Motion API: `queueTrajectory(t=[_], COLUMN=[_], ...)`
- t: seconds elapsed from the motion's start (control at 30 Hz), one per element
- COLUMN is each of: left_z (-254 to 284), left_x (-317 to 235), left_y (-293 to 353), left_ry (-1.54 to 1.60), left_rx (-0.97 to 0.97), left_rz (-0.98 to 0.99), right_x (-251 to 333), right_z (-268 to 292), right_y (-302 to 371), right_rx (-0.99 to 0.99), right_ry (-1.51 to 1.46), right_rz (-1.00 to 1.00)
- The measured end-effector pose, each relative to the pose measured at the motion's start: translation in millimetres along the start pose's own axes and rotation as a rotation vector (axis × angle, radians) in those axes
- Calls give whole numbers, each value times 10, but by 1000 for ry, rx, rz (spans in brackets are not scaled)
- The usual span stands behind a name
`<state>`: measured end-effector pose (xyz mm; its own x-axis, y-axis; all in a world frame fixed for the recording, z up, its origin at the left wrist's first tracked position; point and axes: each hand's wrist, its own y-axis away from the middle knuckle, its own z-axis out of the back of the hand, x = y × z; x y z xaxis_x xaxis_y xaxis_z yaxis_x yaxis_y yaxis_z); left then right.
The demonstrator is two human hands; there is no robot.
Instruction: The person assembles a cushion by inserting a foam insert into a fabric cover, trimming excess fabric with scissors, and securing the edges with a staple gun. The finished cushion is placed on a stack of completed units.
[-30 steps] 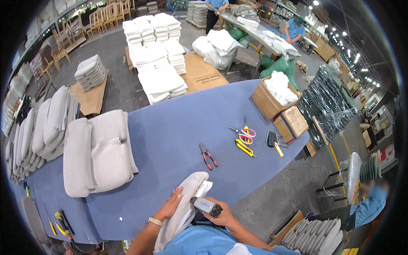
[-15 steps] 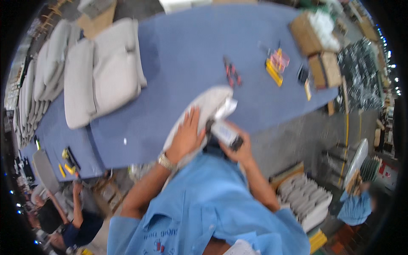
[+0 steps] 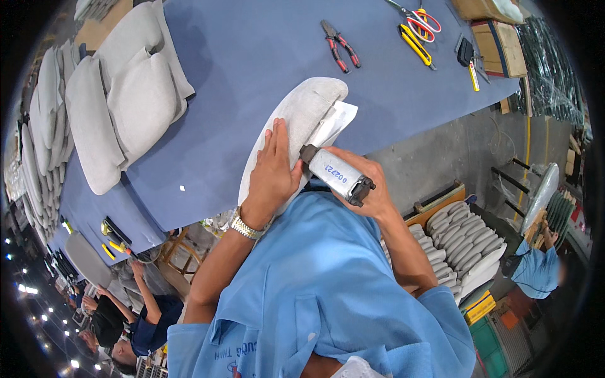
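Note:
A long grey fabric-covered cushion pad with a rounded far end lies against my body, reaching over the table edge. My left hand presses flat on it, fingers stretched out. In my right hand is a silver staple gun with black ends, its dark nose at the pad's right side. The handle is mostly hidden under my fingers. Beyond the nose, a loose white flap sticks out from the pad's right edge.
On the blue table lie red-handled pliers, a yellow utility knife and scissors. Grey cushions are stacked left. A box of grey pads stands right. Co-workers are at lower left and far right.
The view has shifted, so the table tools and cushions appear higher up. My left hand stays flat on the pad, and the staple gun remains at its right side.

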<state>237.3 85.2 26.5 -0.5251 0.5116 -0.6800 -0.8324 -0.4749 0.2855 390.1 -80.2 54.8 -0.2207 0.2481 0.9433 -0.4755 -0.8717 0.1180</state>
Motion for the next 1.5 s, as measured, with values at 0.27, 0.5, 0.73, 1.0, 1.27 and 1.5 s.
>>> queueTrajectory(t=[0.27, 0.5, 0.73, 1.0, 1.27, 1.5], left_z=[29, 99, 75, 32, 57, 393], left_x=[-106, -183, -239, -230, -174, -173], left_y=[-13, -23, -54, -9, -48, -330], left_ry=[-27, -21, -45, -19, -55, -184], left_rx=[-14, 51, 58, 52, 41, -145], left_rz=[24, 91, 147, 147, 104, -29], right_x=[123, 125, 224, 213, 188, 263], right_z=[-77, -64, -116, -105, -223, -221], right_y=[28, 88, 50, 175, 92, -325], right_rx=[-34, 29, 27, 53, -25, -78], right_ry=[14, 53, 15, 53, -18, -31], right_rz=[-62, -75, -180, -125, -16, 142])
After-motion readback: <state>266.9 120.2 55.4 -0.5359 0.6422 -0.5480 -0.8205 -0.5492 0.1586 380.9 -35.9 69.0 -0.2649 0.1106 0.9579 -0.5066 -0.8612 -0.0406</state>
